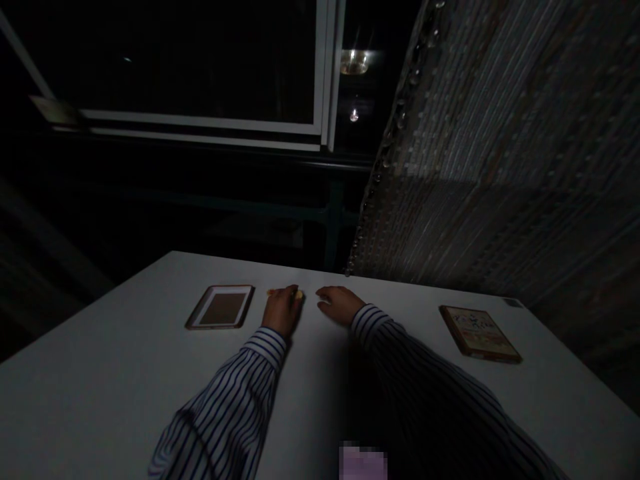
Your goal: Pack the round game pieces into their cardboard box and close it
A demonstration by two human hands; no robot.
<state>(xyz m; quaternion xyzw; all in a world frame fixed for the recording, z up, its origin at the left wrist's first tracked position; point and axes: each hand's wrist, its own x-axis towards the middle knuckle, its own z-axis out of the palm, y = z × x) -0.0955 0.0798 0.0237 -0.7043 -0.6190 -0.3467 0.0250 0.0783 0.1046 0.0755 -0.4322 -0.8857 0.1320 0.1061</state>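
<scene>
Near the far edge of the white table [310, 373], my left hand [281, 312] rests with its fingers closed around a small yellow piece [299, 295]. What kind of thing this is cannot be made out in the dim light. A small orange-yellow bit [271, 292] shows on the other side of the same hand; whether it belongs to the piece is hidden. A short gap to the right, my right hand [341, 305] lies low over the tabletop. Its thumb and fingers are apart, and nothing is visible between them.
Left of my hands lies a brown-edged frame [223, 309] with a white border. A flat, wood-edged picture with dark writing [481, 333] is on the right, and a small dark card [512, 303] near the corner. Beyond hang a bead-string curtain [450, 167] and a white-framed window [323, 80].
</scene>
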